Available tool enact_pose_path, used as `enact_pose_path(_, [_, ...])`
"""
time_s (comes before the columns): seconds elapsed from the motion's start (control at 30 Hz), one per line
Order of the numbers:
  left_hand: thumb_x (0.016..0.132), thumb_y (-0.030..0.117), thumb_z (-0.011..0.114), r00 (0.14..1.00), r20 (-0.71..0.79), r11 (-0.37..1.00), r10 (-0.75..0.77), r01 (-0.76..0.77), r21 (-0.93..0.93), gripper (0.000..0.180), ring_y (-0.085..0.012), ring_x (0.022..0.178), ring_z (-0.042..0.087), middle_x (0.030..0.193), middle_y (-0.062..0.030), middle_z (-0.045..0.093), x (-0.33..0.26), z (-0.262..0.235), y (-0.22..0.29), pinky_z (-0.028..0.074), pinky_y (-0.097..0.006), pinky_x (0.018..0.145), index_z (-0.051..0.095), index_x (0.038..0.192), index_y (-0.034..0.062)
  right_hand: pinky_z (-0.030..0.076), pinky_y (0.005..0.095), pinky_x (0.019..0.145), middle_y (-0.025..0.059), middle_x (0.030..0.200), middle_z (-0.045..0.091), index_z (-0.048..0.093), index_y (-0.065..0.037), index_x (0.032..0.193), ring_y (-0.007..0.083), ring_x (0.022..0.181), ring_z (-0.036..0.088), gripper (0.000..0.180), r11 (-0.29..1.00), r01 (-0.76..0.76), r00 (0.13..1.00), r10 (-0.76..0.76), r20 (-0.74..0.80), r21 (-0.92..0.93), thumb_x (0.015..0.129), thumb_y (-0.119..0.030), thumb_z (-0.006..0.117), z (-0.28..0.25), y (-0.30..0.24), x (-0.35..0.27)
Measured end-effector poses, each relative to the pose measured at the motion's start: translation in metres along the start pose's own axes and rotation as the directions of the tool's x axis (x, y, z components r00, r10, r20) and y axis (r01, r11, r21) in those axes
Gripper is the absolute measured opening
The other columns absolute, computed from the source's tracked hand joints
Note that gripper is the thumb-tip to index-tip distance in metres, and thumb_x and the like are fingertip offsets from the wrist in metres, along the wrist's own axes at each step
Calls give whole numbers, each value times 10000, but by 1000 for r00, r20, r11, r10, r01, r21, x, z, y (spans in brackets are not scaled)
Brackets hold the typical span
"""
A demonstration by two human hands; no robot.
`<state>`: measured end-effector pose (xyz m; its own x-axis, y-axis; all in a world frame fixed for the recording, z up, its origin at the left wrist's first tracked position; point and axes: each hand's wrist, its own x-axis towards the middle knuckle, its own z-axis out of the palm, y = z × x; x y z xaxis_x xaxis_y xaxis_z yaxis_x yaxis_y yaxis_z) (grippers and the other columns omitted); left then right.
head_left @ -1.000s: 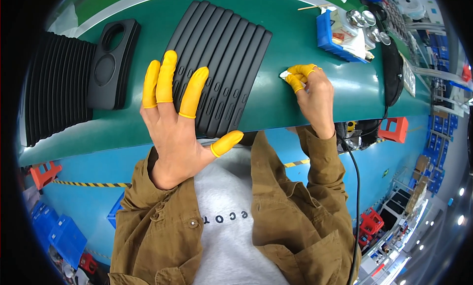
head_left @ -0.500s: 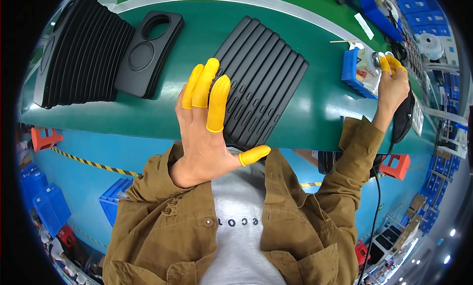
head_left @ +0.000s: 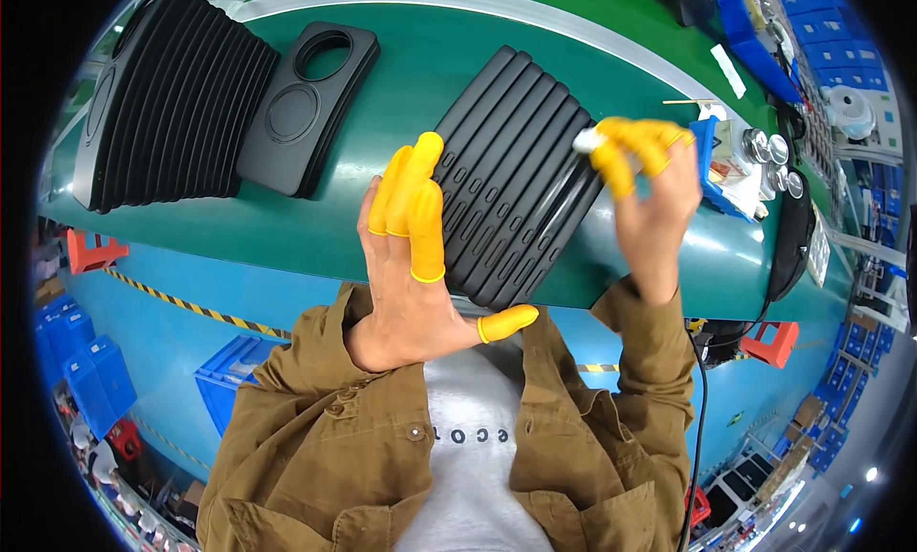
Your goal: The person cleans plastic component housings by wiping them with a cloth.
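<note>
My left hand (head_left: 413,265) hovers flat and open, palm up, over the near edge of the green table (head_left: 401,84), yellow finger cots on its fingertips and thumb. It holds nothing. My right hand (head_left: 650,194), also in yellow finger cots, is raised over the right end of a row of black ribbed plastic panels (head_left: 521,184) and pinches a small white-grey piece (head_left: 583,141) in its fingertips. The panels lie side by side on the table between both hands.
A stack of black ribbed panels (head_left: 162,103) lies at the far left, beside a black panel with round openings (head_left: 306,103). A blue tray with metal parts (head_left: 740,156) stands at the right. Blue bins (head_left: 76,361) sit on the floor.
My right hand has come back left from the blue tray, carrying a small white-grey piece over the panels. My left hand has stayed open in front of me.
</note>
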<state>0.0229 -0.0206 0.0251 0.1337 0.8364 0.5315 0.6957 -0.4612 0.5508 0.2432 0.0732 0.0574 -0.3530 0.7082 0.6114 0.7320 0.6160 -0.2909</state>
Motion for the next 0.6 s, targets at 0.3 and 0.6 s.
enact_pose_path(0.3, [628,659,826,997,-53,996,-57,53,-73,1301,-472,1407,357,1571,-268,313,-9,6,6,248,-611,1112,172,1595,86,515,372,709,111,905,709,763,-50,938,307,813,650,143,999,-51,998,51,-29,-4,799,-80,760,22,3,34])
enact_pose_path(0.6, [635,675,811,993,-14,988,-119,117,-104,1277,-461,1424,337,1575,-285,297,0,3,2,223,-623,1123,195,1592,97,520,414,622,159,808,632,738,-23,906,340,734,641,166,975,-216,976,216,8,50,741,-44,755,37,-3,59])
